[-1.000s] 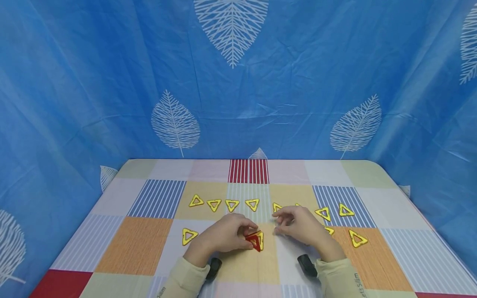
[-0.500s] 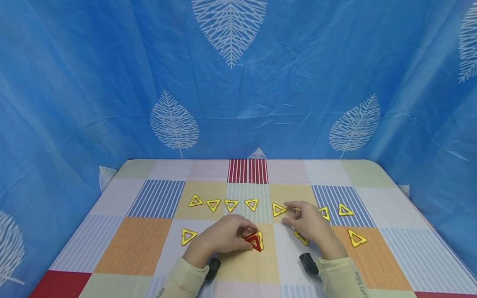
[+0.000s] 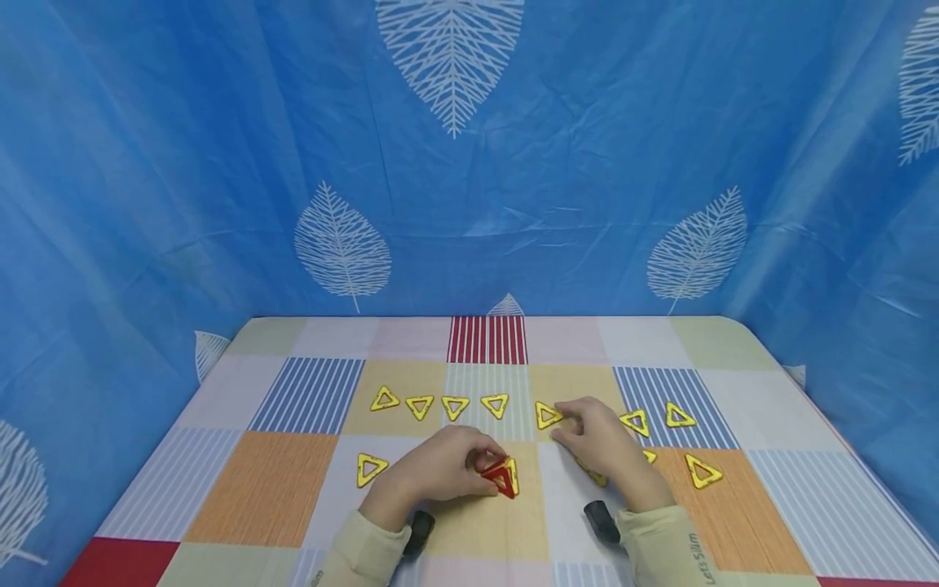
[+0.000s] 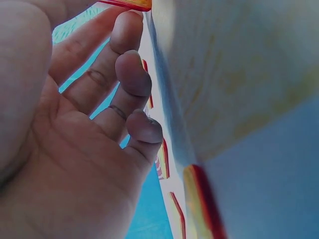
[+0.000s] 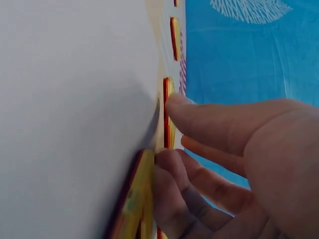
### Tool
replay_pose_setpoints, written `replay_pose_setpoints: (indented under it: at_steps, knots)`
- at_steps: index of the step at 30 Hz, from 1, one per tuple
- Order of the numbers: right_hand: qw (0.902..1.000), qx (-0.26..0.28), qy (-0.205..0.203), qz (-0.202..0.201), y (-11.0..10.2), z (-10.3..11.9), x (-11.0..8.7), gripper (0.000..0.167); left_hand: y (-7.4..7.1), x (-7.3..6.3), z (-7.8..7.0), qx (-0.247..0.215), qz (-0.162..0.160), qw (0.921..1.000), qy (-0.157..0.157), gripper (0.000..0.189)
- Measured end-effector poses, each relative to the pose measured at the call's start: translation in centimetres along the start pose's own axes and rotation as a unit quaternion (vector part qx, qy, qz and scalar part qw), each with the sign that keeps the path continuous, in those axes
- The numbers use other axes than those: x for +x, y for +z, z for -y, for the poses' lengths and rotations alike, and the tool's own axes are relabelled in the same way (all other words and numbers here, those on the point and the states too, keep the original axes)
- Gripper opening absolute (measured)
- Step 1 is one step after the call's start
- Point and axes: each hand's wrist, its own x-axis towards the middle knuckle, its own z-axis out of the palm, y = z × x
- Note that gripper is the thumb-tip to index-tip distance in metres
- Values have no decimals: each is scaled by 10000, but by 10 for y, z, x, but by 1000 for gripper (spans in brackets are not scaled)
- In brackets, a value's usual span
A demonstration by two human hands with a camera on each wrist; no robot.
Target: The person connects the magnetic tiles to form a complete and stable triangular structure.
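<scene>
Red triangle [image 3: 509, 480] being pinched in the left hand [image 3: 449, 463] at the tabletop [image 3: 572, 338], I should close the right hand [image 3: 600, 434], now half-open and holding nothing, gently on the yellow triangle [image 3: 540, 416] just beside it.

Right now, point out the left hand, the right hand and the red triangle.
Left hand [image 3: 447, 465]: head view, back of the hand.
Right hand [image 3: 603, 437]: head view, back of the hand.
Red triangle [image 3: 509, 480]: head view, bar on picture's right.
</scene>
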Motion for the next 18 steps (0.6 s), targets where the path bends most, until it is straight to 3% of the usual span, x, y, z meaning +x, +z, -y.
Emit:
replay_pose_setpoints:
  at_steps: [10, 18]
  knots:
    - [9974, -688, -68, 188, -1, 6, 5, 33, 0, 1, -1, 84, -4, 9999, 59, 34]
    - [9976, -541, -195, 382, -3, 6, 11, 31, 0, 0, 0, 70, -52, 9999, 112, 33]
